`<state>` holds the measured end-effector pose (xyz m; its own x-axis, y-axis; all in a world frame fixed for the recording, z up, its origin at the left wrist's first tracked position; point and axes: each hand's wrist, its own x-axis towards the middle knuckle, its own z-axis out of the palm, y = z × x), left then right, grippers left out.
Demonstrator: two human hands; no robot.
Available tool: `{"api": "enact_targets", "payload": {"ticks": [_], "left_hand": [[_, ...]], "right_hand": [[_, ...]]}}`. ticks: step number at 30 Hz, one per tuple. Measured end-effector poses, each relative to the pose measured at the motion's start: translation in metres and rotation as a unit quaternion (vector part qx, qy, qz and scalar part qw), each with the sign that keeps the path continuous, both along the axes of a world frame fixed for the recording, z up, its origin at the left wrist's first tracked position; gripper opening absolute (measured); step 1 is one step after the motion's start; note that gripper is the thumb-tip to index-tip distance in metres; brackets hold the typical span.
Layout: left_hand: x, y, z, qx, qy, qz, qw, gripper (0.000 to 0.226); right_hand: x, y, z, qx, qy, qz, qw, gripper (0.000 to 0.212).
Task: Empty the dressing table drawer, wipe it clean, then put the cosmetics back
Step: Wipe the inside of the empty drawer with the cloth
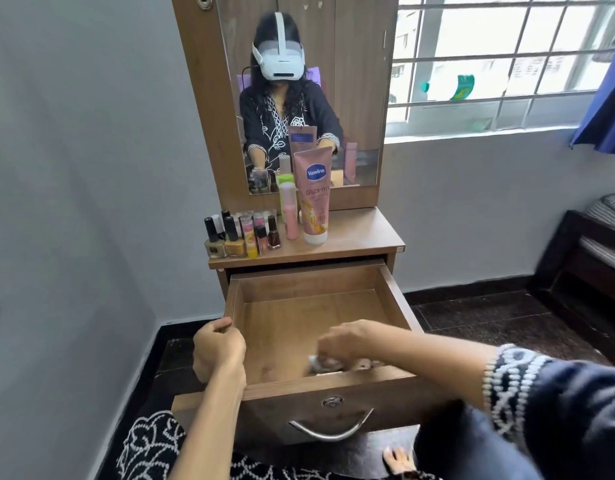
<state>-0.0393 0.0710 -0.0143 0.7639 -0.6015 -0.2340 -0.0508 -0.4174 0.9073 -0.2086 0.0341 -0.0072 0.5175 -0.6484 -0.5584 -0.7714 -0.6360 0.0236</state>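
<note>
While the left grip (218, 344) clasps the drawer (396, 299) at its left wall, the right grip (344, 342) pinches a cloth (321, 364) near its front edge.

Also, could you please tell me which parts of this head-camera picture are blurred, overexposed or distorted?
Head view: the right hand and its cloth are motion-blurred inside the drawer; the left hand on the rim is sharper; the window is blown out; wide-angle bending curves the edges.
</note>
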Motion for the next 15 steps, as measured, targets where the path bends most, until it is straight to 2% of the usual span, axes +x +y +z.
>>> {"api": "enact_targets", "payload": {"ticks": [3, 6, 10, 15], "left_hand": [[0.001, 0.0, -0.001, -0.002, 0.006, 0.001, 1.0, 0.028], [0.002, 0.0, -0.002, -0.003, 0.007, 0.001, 1.0, 0.028], [0.004, 0.0, -0.004, 0.0, 0.002, 0.002, 1.0, 0.028], [0.004, -0.003, -0.006, 0.007, -0.005, 0.003, 1.0, 0.031]], "right_hand": [[-0.047, 0.007, 0.009, -0.009, 0.014, -0.029, 0.999, 0.023], [-0.056, 0.005, 0.002, -0.023, 0.01, -0.017, 1.0, 0.025], [-0.059, -0.032, -0.005, -0.043, -0.002, -0.042, 0.998, 0.052], [-0.059, -0.093, -0.018, -0.14, -0.069, -0.133, 0.979, 0.042]]}}
